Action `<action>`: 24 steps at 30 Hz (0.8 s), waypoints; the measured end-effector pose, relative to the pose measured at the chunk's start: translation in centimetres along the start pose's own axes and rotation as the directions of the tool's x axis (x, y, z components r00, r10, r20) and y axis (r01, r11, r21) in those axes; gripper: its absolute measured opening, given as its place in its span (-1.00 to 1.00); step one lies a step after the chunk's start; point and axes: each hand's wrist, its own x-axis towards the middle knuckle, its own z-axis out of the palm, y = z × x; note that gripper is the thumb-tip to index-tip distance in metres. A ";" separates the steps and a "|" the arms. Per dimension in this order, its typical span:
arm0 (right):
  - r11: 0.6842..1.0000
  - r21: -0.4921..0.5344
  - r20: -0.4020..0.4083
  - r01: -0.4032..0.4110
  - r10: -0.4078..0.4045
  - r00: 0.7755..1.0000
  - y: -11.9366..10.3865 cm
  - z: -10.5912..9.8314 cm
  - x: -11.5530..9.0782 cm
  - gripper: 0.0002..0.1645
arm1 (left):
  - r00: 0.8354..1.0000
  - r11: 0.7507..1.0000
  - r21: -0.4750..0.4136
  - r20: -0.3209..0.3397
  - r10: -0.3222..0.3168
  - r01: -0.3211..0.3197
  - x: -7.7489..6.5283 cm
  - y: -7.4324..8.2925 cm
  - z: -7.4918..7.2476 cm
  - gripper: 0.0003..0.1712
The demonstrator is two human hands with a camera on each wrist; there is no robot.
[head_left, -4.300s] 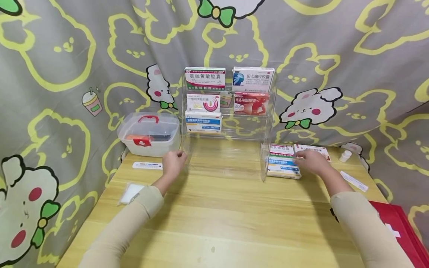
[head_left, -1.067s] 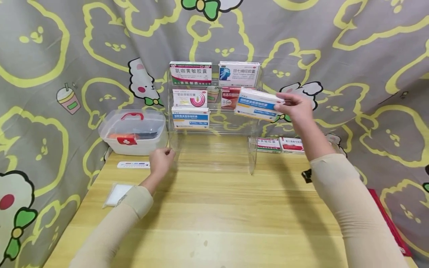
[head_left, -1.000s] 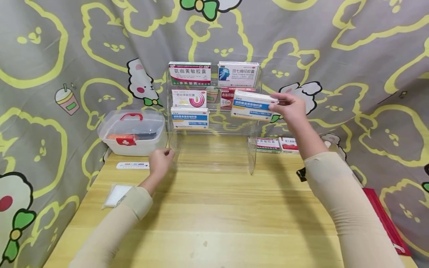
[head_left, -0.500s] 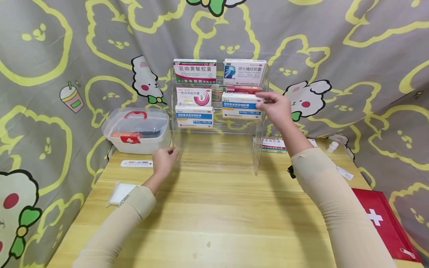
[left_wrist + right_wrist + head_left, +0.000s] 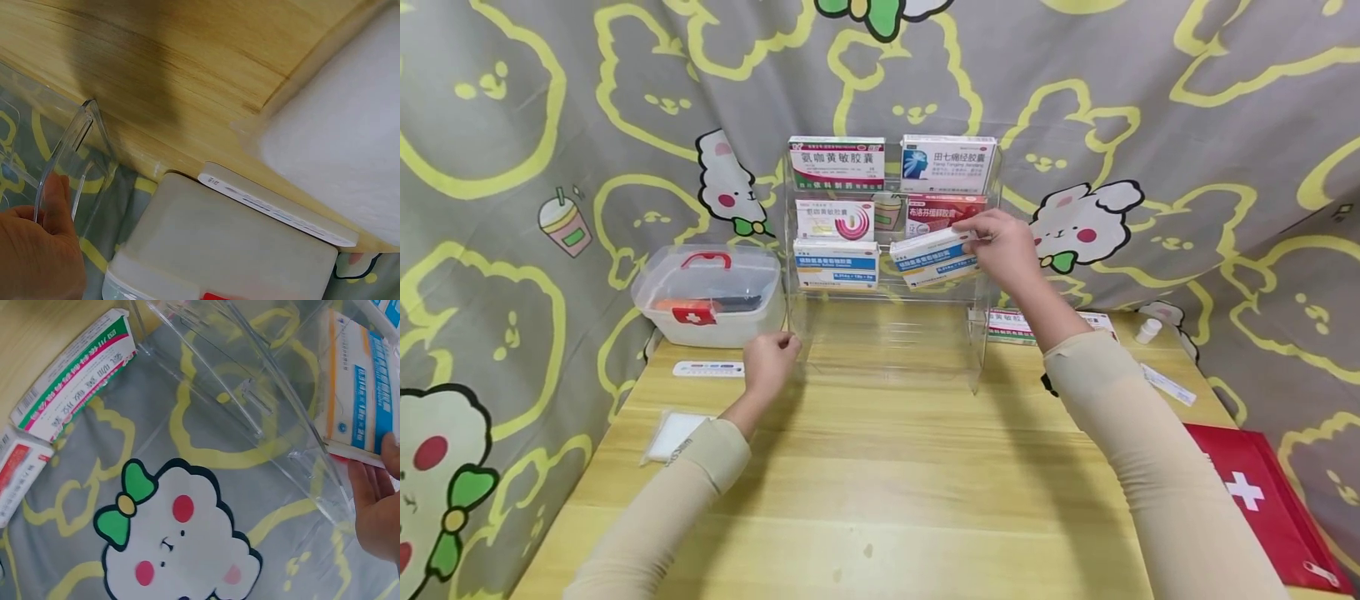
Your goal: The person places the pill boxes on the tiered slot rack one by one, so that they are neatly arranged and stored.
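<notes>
A clear tiered display rack (image 5: 887,371) stands at the back of the wooden table, medicine boxes on its tiers. My left hand (image 5: 771,364) pinches the rack's side edge, its fingers and thumb on either side of the clear panel (image 5: 84,134) in the left wrist view. My right hand (image 5: 1002,252) grips the right end of a blue-and-white medicine box (image 5: 931,256), tilted with its left end lower, at the right of the third tier. A matching medicine box (image 5: 837,265) sits left of it. Just behind is a red medicine box (image 5: 936,212).
A first-aid container (image 5: 709,304) with a red handle stands left of the rack, behind a thermometer card (image 5: 707,368) and a white packet (image 5: 673,435). To the right are more medicine boxes (image 5: 1011,325), a white bottle (image 5: 1147,331) and a red pouch (image 5: 1262,500).
My right hand took the blue-and-white box from the stack right of the rack, carried it up and left to the third tier and tilted it. My left hand stays at the rack's edge.
</notes>
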 end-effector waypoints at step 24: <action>0.950 -0.301 0.096 0.080 -0.054 0.994 0.3 0.7 0.3 -0.68 | 0.997 0.998 -0.016 0.047 -0.061 0.061 -0.2 0.2 -0.2 -0.72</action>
